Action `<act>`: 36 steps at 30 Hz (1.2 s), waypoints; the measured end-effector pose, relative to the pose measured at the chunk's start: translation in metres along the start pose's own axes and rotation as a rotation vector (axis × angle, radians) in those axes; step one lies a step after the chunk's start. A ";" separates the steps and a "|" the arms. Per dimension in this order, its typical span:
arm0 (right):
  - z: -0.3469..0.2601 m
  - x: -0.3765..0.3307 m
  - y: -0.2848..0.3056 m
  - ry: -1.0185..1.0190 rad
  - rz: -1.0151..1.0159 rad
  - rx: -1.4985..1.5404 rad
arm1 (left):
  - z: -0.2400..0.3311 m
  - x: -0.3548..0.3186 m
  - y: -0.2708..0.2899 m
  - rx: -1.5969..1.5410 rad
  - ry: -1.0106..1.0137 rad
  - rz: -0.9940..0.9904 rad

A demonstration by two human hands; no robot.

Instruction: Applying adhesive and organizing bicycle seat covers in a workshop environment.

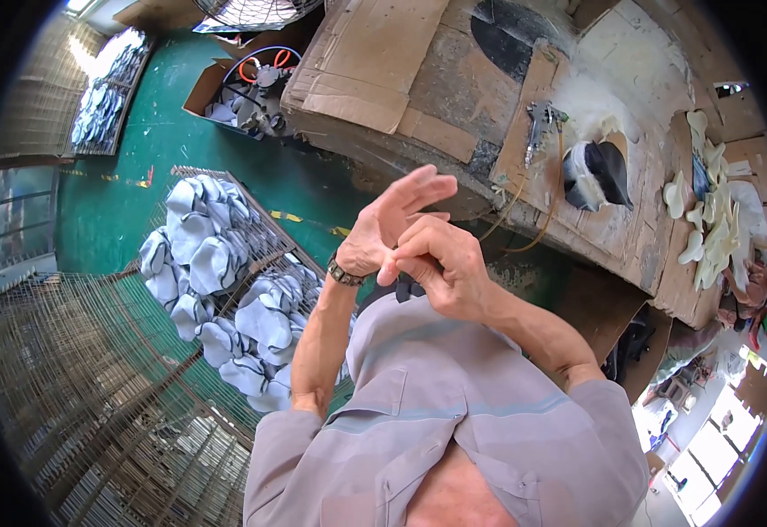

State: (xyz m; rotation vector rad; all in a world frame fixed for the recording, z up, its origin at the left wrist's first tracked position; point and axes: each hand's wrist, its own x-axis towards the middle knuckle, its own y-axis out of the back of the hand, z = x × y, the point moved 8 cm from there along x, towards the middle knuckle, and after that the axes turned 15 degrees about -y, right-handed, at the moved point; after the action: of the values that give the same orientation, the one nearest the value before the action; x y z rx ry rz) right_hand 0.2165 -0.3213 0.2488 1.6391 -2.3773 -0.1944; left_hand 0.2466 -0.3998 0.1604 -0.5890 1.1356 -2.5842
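My left hand [394, 220], with a dark-banded wristwatch [345, 273] below it, is held up in front of my body with its fingers stretched out and apart. The right hand [446, 263] meets it from the right, its fingers curled and pinched together around the left thumb. No separate object shows between the hands; anything small inside the right fingers is hidden. Beyond them, on the cardboard-covered bench, lie a metal spray gun [538, 132] with a hose and a white-and-dark curved piece [596, 176].
To the left, a wire rack [181, 171] carries several light grey-blue padded pieces [212, 263]. The bench [357, 114] runs across the far side, with cream curved pieces [708, 228] at its right. A box [208, 92] of tubing stands on the green floor [111, 215].
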 end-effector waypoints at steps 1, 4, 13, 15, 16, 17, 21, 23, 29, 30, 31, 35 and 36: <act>0.009 0.000 0.008 -0.086 0.073 0.117 | -0.001 0.007 -0.001 0.018 -0.077 0.014; 0.036 -0.002 0.022 -0.314 0.179 0.411 | 0.002 0.031 -0.001 0.182 -0.239 0.088; 0.110 -0.014 0.120 -0.486 0.577 0.475 | -0.041 0.084 -0.023 0.288 -0.182 0.067; 0.151 -0.025 0.179 -0.461 0.751 0.630 | -0.040 0.080 -0.010 0.370 -0.224 0.077; 0.170 -0.041 0.210 -0.420 0.784 0.658 | -0.040 0.078 -0.003 0.399 -0.240 0.087; 0.189 -0.062 0.235 -0.472 0.831 0.601 | -0.043 0.072 0.008 0.426 -0.218 0.147; 0.237 -0.124 0.271 -0.602 0.794 0.500 | -0.050 0.023 0.066 0.534 -0.116 0.348; 0.268 -0.153 0.267 -0.749 0.784 0.604 | -0.053 -0.003 0.085 0.645 -0.080 0.396; 0.293 -0.160 0.236 -0.823 0.711 0.929 | -0.074 -0.032 0.097 0.688 -0.022 0.545; 0.297 -0.156 0.230 -0.827 0.682 0.983 | -0.078 -0.032 0.094 0.685 -0.023 0.559; 0.296 -0.150 0.228 -0.826 0.668 1.004 | -0.081 -0.030 0.089 0.665 -0.033 0.538; 0.292 -0.136 0.243 -0.791 0.630 1.012 | -0.096 -0.013 0.080 0.669 -0.014 0.512; 0.293 -0.134 0.247 -0.794 0.619 1.008 | -0.098 -0.010 0.077 0.674 -0.005 0.510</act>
State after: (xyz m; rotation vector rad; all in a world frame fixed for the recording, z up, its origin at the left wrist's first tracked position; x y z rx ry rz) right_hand -0.0413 -0.1161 0.0115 1.0280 -3.8655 0.7114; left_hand 0.2153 -0.3844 0.0402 -0.1223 0.2914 -2.2870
